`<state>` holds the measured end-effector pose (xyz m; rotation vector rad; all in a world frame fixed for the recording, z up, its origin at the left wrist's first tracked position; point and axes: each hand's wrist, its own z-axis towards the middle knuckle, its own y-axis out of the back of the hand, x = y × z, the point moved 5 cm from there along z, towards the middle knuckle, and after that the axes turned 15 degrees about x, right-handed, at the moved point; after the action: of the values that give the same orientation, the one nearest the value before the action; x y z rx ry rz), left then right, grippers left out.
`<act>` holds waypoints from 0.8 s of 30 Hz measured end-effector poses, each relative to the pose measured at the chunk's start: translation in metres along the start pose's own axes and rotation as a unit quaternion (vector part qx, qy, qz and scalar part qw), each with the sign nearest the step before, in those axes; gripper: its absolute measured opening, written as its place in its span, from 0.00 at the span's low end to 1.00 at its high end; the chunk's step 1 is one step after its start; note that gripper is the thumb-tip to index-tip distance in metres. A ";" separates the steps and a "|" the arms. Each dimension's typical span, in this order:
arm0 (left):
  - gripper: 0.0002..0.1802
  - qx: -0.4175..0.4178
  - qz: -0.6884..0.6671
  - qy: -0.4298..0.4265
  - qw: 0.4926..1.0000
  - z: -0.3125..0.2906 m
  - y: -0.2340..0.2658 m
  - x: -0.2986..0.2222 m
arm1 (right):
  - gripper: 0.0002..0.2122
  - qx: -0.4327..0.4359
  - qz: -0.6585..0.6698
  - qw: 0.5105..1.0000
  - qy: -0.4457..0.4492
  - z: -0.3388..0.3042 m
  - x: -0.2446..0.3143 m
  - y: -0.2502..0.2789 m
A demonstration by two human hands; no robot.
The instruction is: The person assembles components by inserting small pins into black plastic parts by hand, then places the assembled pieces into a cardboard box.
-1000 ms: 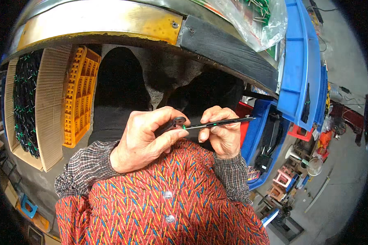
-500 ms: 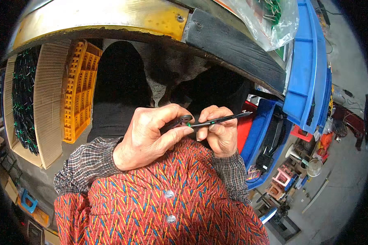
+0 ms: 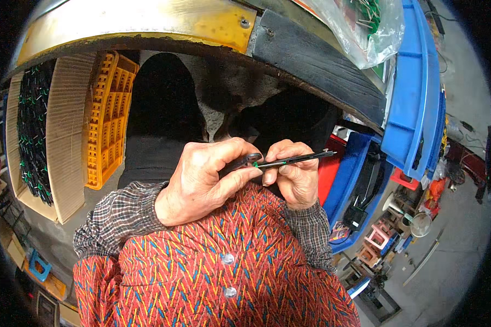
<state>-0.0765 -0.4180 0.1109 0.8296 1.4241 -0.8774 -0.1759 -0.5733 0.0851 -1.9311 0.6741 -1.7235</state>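
Note:
In front of my chest, my left hand (image 3: 202,174) pinches a dark, rounded piece (image 3: 253,157) between thumb and forefinger. A small green part shows by the thumb tip. From there a slim black rod-like part (image 3: 321,155) runs to the right, with a shiny stretch between my hands and thin tips at its far end. My right hand (image 3: 297,182) grips this rod between thumb and fingers, close beside the left. The palms hide the rest, so its exact kind is unclear.
At left stand a cardboard box (image 3: 66,136) of black pieces with green bits and a yellow crate (image 3: 105,125). A workbench edge (image 3: 316,65) crosses ahead. On the right are blue bins (image 3: 412,92), a clear plastic bag (image 3: 376,46) and a lower blue tray (image 3: 343,180) holding black parts.
Both hands keep the same grip and sit almost where they were. The rod has tipped very slightly, and the whole view has shifted a little.

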 end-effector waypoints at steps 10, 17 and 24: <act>0.08 0.000 0.033 -0.026 0.999 0.000 -0.002 0.000 | 0.08 0.000 -0.011 1.000 0.007 0.000 0.001 -0.002; 0.08 0.012 0.073 -0.031 0.997 -0.002 -0.003 -0.002 | 0.07 -0.017 -0.033 0.999 0.009 -0.002 0.002 -0.004; 0.07 0.006 0.036 -0.021 0.999 -0.004 -0.005 -0.004 | 0.07 -0.014 -0.081 0.996 0.031 -0.005 0.006 -0.003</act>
<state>-0.0829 -0.4172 0.1152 0.8610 1.3456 -0.8438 -0.1805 -0.5748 0.0916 -2.0080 0.5792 -1.8875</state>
